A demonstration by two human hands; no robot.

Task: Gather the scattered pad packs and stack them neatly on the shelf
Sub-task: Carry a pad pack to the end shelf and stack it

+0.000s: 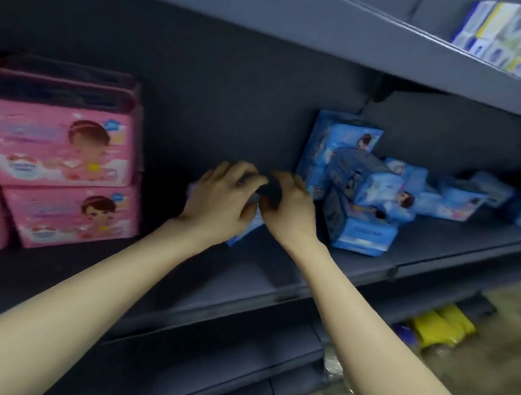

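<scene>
Both my hands are on one blue pad pack (pixel 246 228) in the middle of the grey shelf (pixel 262 277). My left hand (pixel 218 201) curls over its left side and top, my right hand (pixel 287 207) closes on its right side, and the thumbs meet over a dark patch between them. Most of the pack is hidden under my fingers; only its lower blue corner shows, resting on the shelf board.

In front of the pack the board runs bare to its front lip, and there is open room on my left up to the stacked pink packs (pixel 60 151), which stand two high near the shelf's back wall. To the right there is far less room: a jumbled heap of blue packs (pixel 359 193) lies just beside my right hand, some upright, some tipped over one another. More blue packs (pixel 457 200) trail further right along the same board, blurred.

The shelf above (pixel 341 25) overhangs and carries a cluster of white and green boxes (pixel 515 42) at its right end. Below, yellow packets (pixel 441 327) sit on a lower level.
</scene>
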